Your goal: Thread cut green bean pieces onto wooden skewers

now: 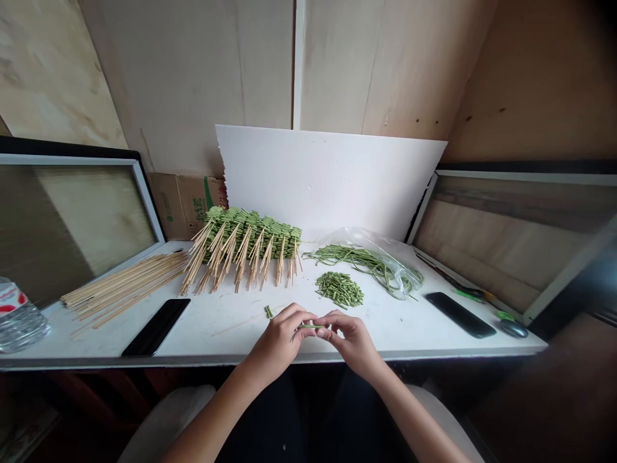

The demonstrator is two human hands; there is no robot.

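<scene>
Near the table's front edge, my left hand (279, 335) and my right hand (355, 339) meet, fingers pinched at both ends of a short green bean piece (310, 326). My fingers partly cover it, and whether a skewer is inside it I cannot tell. A few cut bean pieces (268, 312) lie just beyond my left hand. Past my right hand is a heap of cut bean pieces (340, 289). Long uncut green beans (354, 257) spill from a clear plastic bag (393, 257) behind that heap.
Stacked bean skewers (250, 238) stand at the back, their sticks pointing forward. Loose bamboo skewers (128, 283) lie at left, near a black phone (157, 326) and a water bottle (19, 318). At right are a dark phone-like slab (459, 314) and a small rounded object (512, 328).
</scene>
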